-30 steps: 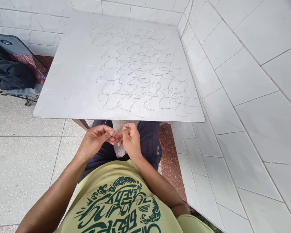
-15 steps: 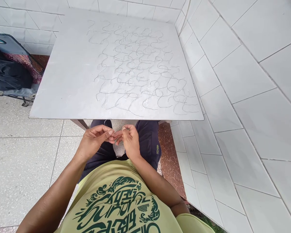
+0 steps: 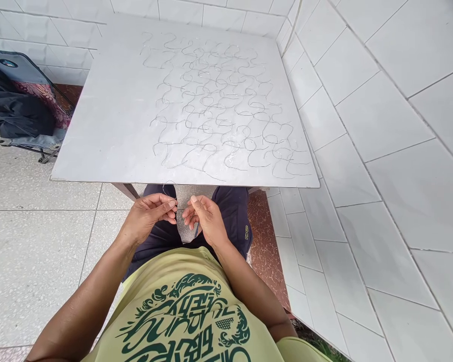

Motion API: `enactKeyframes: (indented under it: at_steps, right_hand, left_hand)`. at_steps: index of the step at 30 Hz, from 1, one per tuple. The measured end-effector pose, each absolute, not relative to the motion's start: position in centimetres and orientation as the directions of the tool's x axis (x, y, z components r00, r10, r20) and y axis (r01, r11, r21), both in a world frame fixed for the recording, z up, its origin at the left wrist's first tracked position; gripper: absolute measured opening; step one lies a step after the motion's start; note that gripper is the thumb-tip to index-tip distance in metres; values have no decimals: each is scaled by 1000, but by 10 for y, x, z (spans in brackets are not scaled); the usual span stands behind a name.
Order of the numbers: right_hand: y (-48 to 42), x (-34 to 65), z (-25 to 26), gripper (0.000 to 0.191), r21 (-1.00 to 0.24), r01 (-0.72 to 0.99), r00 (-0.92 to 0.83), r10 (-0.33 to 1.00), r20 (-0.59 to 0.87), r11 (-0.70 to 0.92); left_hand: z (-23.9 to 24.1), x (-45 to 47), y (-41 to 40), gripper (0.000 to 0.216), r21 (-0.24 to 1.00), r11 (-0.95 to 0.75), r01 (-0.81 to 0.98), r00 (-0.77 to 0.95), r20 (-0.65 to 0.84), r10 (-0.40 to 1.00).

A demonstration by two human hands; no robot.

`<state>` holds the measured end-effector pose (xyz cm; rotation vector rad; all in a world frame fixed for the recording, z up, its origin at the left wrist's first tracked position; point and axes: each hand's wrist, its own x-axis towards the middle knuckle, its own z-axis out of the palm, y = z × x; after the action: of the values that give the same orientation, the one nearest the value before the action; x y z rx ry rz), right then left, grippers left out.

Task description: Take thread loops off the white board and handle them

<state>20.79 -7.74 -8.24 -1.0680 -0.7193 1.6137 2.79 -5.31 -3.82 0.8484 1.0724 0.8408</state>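
Both hands are held over my lap, just below the near edge of the white board [image 3: 98, 151]. My left hand [image 3: 151, 216] is closed in a pinch on a thin wire [image 3: 168, 186] that curls up toward the board's edge. A small gap separates it from my right hand [image 3: 207, 221], whose fingers are curled with the thumb raised. What the right hand holds is too small to make out. Several bent wire pieces [image 3: 219, 110] lie spread in wavy rows across the board.
A white tiled wall [image 3: 381, 125] runs close along the board's right side. A folding chair with dark clothes [image 3: 18, 108] stands at the far left on the tiled floor [image 3: 33, 251]. A table leg [image 3: 126, 191] shows under the board.
My fingertips were touching in front of me; now the hands have drawn slightly apart, with the right hand shifted down and right.
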Motion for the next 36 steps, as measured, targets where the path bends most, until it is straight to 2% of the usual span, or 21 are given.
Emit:
enactKeyframes:
  at_steps: [3, 6, 9, 12, 23, 29, 36]
  right_hand:
    - [-80, 207, -81, 43, -779, -492, -246, 920, -304, -389]
    - [-82, 205, -82, 45, -722, -543, -322, 900, -294, -430]
    - [-85, 203, -83, 47, -698, -556, -390, 883, -261, -451]
    - [-87, 201, -83, 50, -698, -544, -444, 866, -232, -466]
    - [-92, 195, -90, 54, -698, -564, -369, 891, -265, -442]
    - [-93, 199, -91, 49, -717, -575, -346, 911, -225, -395]
    - [-93, 199, -90, 47, -722, -579, -369, 912, -181, -378]
  left_hand:
    - [-40, 24, -52, 27, 845, 490, -217, 322, -412, 853]
    - [-44, 17, -50, 29, 764, 583, -276, 442, -438, 783]
    - [-51, 13, -49, 30, 699, 634, -330, 533, -416, 737]
    - [-56, 15, -50, 28, 669, 648, -364, 554, -404, 728]
    - [-66, 18, -48, 27, 669, 634, -387, 498, -427, 755]
    - [-71, 18, -48, 27, 670, 611, -421, 457, -426, 781]
    - [-67, 17, -48, 25, 670, 619, -410, 499, -403, 767]
